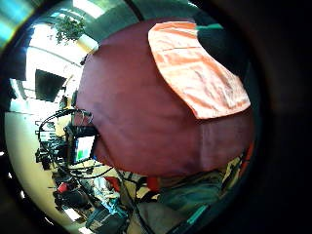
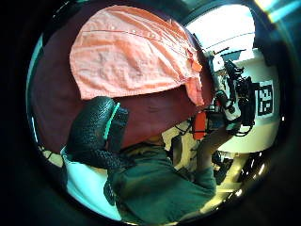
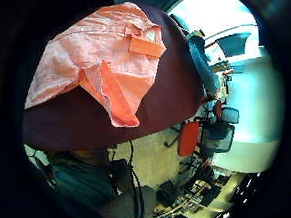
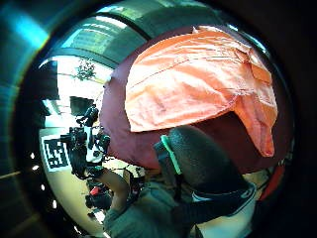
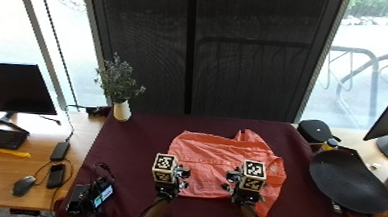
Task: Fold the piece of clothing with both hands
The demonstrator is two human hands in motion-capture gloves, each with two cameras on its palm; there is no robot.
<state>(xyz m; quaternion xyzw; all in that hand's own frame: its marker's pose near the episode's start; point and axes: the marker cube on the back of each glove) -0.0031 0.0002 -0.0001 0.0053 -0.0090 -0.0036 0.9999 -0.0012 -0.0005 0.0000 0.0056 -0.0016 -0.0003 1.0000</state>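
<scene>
office: desks, monitor [image 5: 15,88], keyboard [image 5: 0,138]

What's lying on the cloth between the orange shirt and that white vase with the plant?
Nothing: the outside view shows only bare dark red tablecloth between the shirt and the vase.

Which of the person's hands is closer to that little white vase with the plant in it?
Left. The left hand is at the shirt's near edge, on the vase's side; the right hand is farther across the shirt.
</scene>
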